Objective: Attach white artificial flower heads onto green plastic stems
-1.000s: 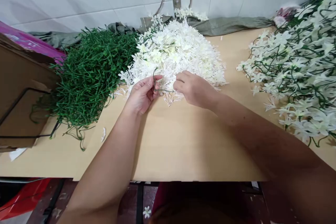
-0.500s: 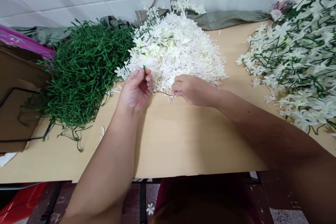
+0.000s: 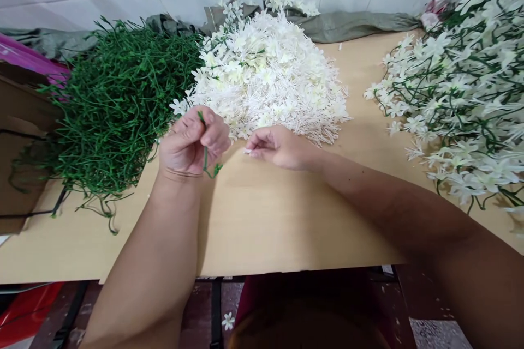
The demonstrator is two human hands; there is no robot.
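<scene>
My left hand (image 3: 192, 142) is closed around a green artificial flower stem (image 3: 206, 159), whose branched end hangs below the fingers. To its right, my right hand (image 3: 276, 147) pinches a small white piece (image 3: 246, 151) between thumb and fingertips; it looks like part of an artificial flower, but most of it is hidden. The two hands are apart, just above the table at the front edge of a heap of white artificial flowers and stamens (image 3: 282, 73). Left of that heap lies a big tangle of green stems (image 3: 118, 103).
Assembled white flowers on green stems (image 3: 458, 98) are piled at the right. A cardboard box (image 3: 20, 174) with a purple plastic bag (image 3: 28, 60) stands at the left. Grey-green cloth (image 3: 356, 26) runs along the tiled wall. One white flower (image 3: 228, 321) is on the floor.
My left hand has moved left and nearer with the stem, whose branched end now hangs free. My right hand has shifted slightly left and lower, and a white piece shows at its fingertips.
</scene>
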